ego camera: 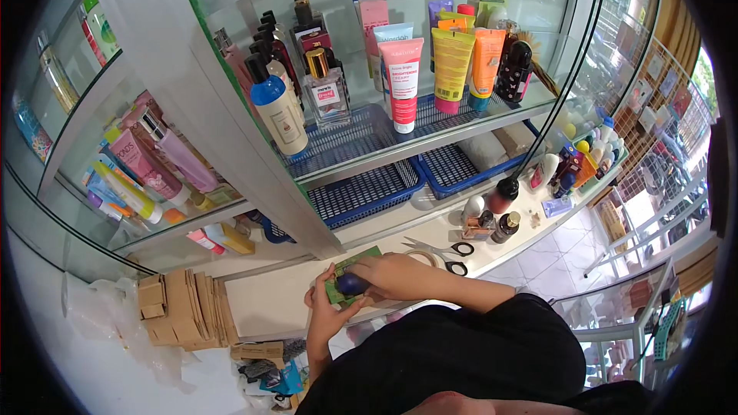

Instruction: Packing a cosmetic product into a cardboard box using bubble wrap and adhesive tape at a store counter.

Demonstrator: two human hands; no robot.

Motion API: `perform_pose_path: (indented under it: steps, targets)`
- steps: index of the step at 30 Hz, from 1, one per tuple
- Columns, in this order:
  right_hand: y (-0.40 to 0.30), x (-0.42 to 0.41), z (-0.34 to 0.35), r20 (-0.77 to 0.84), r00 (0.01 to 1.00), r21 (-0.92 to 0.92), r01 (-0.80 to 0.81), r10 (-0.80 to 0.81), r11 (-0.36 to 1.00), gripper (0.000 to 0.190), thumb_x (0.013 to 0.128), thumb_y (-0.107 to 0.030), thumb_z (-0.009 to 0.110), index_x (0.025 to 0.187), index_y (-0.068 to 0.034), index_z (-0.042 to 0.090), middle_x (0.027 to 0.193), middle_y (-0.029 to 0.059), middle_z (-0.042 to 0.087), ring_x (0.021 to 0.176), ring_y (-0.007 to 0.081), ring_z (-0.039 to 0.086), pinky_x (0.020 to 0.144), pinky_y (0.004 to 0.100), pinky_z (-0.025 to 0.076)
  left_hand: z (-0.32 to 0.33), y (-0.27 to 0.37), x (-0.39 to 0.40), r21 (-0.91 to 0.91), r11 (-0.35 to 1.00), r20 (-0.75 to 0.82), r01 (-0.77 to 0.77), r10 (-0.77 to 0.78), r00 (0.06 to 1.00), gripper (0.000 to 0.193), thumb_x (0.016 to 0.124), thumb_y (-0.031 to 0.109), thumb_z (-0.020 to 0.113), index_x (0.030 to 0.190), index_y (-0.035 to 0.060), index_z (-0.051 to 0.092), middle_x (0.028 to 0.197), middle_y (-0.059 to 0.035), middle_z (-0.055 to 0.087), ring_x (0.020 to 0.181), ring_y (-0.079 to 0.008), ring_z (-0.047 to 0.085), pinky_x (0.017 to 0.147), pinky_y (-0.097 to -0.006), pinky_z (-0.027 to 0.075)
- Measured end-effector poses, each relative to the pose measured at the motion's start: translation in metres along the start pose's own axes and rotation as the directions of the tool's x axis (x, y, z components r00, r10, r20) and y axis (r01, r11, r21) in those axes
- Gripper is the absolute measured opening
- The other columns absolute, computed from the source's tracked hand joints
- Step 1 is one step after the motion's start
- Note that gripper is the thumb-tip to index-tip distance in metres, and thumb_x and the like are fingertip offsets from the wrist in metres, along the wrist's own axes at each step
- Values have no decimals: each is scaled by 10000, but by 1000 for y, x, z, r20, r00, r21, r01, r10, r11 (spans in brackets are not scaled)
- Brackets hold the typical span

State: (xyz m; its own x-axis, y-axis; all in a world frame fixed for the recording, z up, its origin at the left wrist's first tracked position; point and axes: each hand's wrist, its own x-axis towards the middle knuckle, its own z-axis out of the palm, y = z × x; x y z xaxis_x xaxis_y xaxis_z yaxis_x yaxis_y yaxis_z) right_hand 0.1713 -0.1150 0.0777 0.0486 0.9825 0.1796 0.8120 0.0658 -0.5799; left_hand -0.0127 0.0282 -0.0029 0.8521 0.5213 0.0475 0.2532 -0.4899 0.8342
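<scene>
My left hand [330, 304] grips the near-left edge of a flat green printed packet or box [366, 253], just over the white counter. On top of it my right hand [392, 275] has its fingers around a rounded dark blue object [350, 285], perhaps a bottle or jar; the fingers cover part of it. Right of my hands lie scissors [438, 249] with black handles, their blades apart. A roll of tape [425, 256] lies partly behind my right wrist.
Folded cardboard boxes [187, 311] are stacked at the left. Small bottles [506, 227] stand on the counter [271, 305] to the right. Behind are blue plastic baskets [369, 193] and a glass shelf with cosmetic tubes [400, 83] and bottles [278, 106]. A metal cabinet post [253, 127] rises behind my hands.
</scene>
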Motion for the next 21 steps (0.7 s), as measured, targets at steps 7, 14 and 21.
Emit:
perform_pose_path:
  steps: [7,14,21]
  targets:
    - [8,-1,-19,22,996,122,-90,88,988,459,790,-202,788,1164,-21,593,1081,174,636,1013,398,644,863,462,519,6,2,1,-77,996,-49,-49,45,998,990,684,364,911,1488,93,399,1381,-119,577,1301,-264,513,1127,-442,168]
    - [14,-8,-23,11,993,150,-118,118,982,453,787,-221,797,1162,-29,630,1081,162,656,976,398,656,857,456,534,6,21,2,9,1000,-6,20,-20,1000,1000,691,324,903,1523,138,380,1417,-109,538,1336,-282,379,1148,-415,191]
    - [12,-11,-20,-25,1000,42,-13,14,999,392,788,-212,763,1104,-8,652,1039,172,682,943,388,670,847,457,537,9,19,2,-9,1000,-22,-27,26,999,997,703,396,890,1515,132,375,1425,-100,542,1343,-250,443,1147,-451,151]
